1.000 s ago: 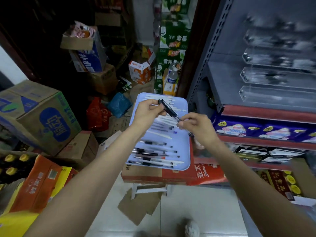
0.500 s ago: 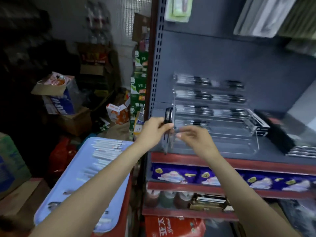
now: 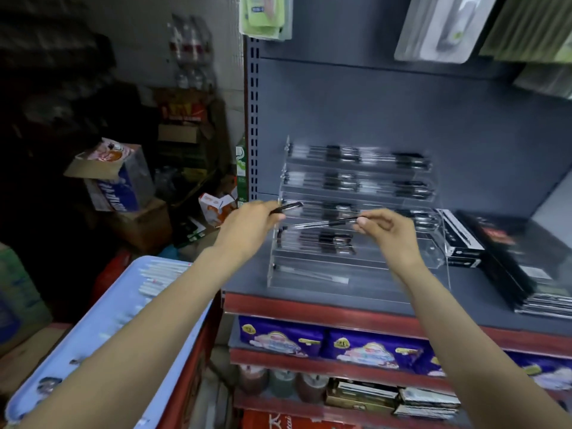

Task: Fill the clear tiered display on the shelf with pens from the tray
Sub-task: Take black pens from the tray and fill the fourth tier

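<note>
Left hand (image 3: 247, 224): fingers curled on a dark pen (image 3: 288, 207) jutting right from the fingertips. Right hand (image 3: 390, 232): fingertips pinching a second pen (image 3: 325, 224) reaching leftward. Just beyond both: clear tiered display (image 3: 433, 261), upper tiers stocked. Below left forearm: blue tray (image 3: 102, 329), pens remaining.

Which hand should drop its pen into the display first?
Right. The right hand holds its pen level across the clear tiered display; the left hand sits at its left edge, pen angled.
</note>
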Motion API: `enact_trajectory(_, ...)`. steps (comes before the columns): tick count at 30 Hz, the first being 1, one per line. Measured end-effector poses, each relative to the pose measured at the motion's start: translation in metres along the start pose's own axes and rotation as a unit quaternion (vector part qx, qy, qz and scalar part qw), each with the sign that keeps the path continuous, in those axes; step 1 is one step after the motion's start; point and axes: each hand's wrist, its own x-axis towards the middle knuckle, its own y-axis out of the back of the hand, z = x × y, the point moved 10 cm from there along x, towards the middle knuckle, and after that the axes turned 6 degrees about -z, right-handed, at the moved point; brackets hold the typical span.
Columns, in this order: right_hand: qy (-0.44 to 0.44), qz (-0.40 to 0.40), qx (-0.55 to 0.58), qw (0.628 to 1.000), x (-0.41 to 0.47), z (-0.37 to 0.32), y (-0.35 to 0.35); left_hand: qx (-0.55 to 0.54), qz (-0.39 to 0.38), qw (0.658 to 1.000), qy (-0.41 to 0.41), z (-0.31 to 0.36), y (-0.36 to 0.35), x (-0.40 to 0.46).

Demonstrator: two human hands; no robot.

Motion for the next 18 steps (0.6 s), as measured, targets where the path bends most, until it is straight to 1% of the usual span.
enact_trajectory(4,-0.014,-0.003,-0.070,0.997,0.013,0.019,-0.002,-0.053,-0.062,0.997,-0.015,0.005,-0.018,0.006)
enact_trajectory(6,0.003,-0.012,-0.160,0.987,0.018,0.018,-0.009,-0.072,-0.065,0.995,-0.023,0.010,-0.019,0.007)
enact_trajectory(9,0.036,-0.047,-0.335,0.940,0.024,0.016,-0.023,-0.120,-0.041,0.991,-0.032,0.013,-0.012,0.007)
enact_trajectory(11,0.036,-0.062,-0.397,0.915,0.026,0.018,-0.026,-0.160,-0.027,0.986,-0.027,0.011,-0.011,0.007)
enact_trajectory(14,0.026,-0.086,-0.414,0.906,0.029,0.019,-0.030,-0.177,-0.008,0.984,-0.035,0.011,-0.009,0.006)
enact_trajectory(18,0.013,-0.119,-0.417,0.901,0.032,0.020,-0.036,-0.138,0.007,0.988,-0.072,0.020,-0.009,0.007)
